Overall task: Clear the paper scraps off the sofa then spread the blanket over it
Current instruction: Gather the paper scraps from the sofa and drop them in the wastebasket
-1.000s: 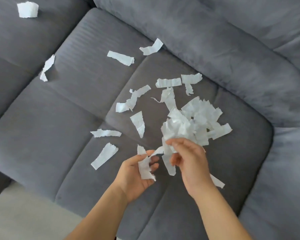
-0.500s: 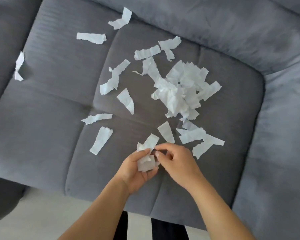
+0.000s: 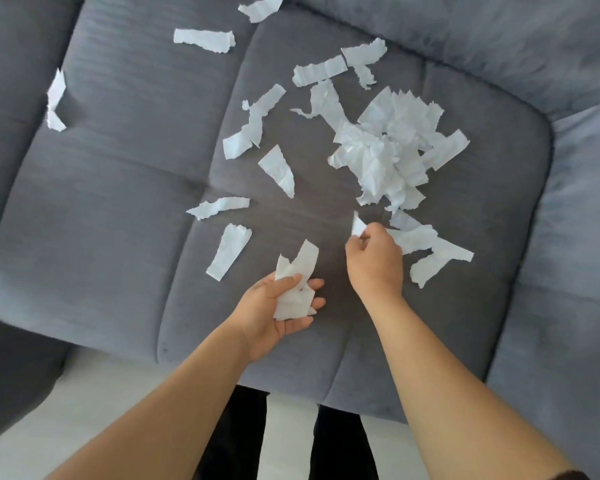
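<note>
Left hand (image 3: pixel 278 308) cupped around gathered scraps (image 3: pixel 297 289), right hand (image 3: pixel 374 258) fingers pinching one scrap (image 3: pixel 358 225), paper pile (image 3: pixel 392 147) beside it on grey sofa (image 3: pixel 118 174)

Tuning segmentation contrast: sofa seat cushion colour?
Dark grey seat cushion, faintly ribbed fabric; the scraps on it are white. Head view.

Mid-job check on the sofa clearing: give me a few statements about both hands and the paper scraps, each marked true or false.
1. The left hand holds a bunch of white torn paper scraps. True.
2. The right hand is empty. False: it pinches a small white paper scrap.
3. The grey fabric sofa cushion is free of paper. False: a crumpled white paper heap and loose white strips lie on it.
4. No blanket is in view. True.
</note>
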